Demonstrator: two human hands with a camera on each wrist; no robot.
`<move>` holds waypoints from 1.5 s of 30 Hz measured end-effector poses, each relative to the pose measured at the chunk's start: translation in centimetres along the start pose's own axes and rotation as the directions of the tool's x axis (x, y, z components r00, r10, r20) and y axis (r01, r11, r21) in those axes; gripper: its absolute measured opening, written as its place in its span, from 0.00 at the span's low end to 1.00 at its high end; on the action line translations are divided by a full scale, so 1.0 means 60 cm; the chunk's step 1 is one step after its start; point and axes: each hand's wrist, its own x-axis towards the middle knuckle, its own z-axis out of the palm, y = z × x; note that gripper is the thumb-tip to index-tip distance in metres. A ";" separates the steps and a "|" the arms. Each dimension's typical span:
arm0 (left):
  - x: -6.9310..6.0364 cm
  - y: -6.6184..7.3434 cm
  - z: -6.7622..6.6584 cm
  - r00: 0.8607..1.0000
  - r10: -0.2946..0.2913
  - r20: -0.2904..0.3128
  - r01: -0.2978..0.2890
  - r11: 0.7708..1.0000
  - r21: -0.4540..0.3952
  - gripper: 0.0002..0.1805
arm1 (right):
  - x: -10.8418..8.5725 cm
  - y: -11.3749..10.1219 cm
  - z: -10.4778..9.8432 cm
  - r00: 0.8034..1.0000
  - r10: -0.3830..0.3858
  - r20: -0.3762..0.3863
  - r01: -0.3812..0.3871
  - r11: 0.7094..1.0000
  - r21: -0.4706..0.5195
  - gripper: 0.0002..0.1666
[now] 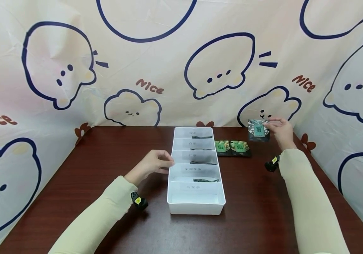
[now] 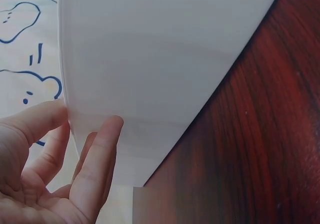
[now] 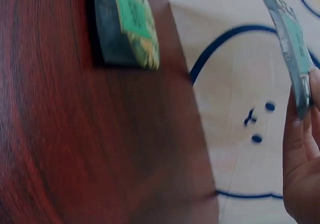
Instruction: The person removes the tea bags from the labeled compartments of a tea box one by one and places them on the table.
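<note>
1. We see a printed cloth [image 1: 168, 67] with blue cartoon outlines and "Nice" lettering rising behind and at both sides of the bench.
2. Our dark red-brown bench [image 1: 257, 211] carries the box and the flat packets.
3. In the middle stands our white box [image 1: 197, 209], split crosswise into 5 labelled compartments.
4. Our left hand [image 1: 151, 164] is at the box's left side, its fingers pinching the rim.
5. Our right hand [image 1: 281, 132] is raised near the bench's far edge, its fingers gripping a packet by its right edge.
6. That green-and-silver packet [image 1: 259, 130] is upright, clear of the bench.
7. We find 2 green-labelled packets [image 1: 240, 148] lying side by side just right of the box.
8. We make out 4 thin packet edges [image 1: 205, 180], 1 in each of the 4 farther compartments.
</note>
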 end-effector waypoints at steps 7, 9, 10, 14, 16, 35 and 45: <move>0.003 -0.004 0.002 1.000 -0.004 -0.006 0.004 1.000 0.001 0.06 | 0.008 0.040 -0.019 0.993 0.115 -0.012 -0.116 0.989 -0.094 0.32; 0.003 -0.004 0.002 1.000 -0.003 -0.008 0.003 1.000 -0.001 0.07 | 0.009 0.052 -0.022 0.990 0.142 -0.014 -0.142 0.978 -0.153 0.35; 0.003 -0.004 0.002 1.000 -0.001 -0.006 0.001 1.000 -0.001 0.07 | 0.010 0.057 -0.023 0.987 0.157 -0.014 -0.157 0.972 -0.174 0.33; 0.003 -0.004 0.000 1.000 0.003 0.001 -0.003 1.000 -0.001 0.08 | 0.011 0.073 -0.026 0.980 0.197 -0.007 -0.193 0.955 -0.225 0.24; 0.002 -0.004 0.000 1.000 -0.001 -0.001 0.001 1.000 0.001 0.08 | 0.010 0.079 -0.028 0.979 0.202 -0.001 -0.196 0.950 -0.244 0.21; 0.000 0.002 0.001 1.000 -0.004 0.001 0.004 1.000 0.002 0.08 | 0.004 0.096 -0.025 0.973 0.215 0.081 -0.175 0.923 -0.342 0.36; 0.001 0.000 0.001 1.000 0.000 0.000 0.000 1.000 -0.003 0.08 | 0.000 0.092 -0.016 0.969 0.188 0.160 -0.099 0.891 -0.444 0.37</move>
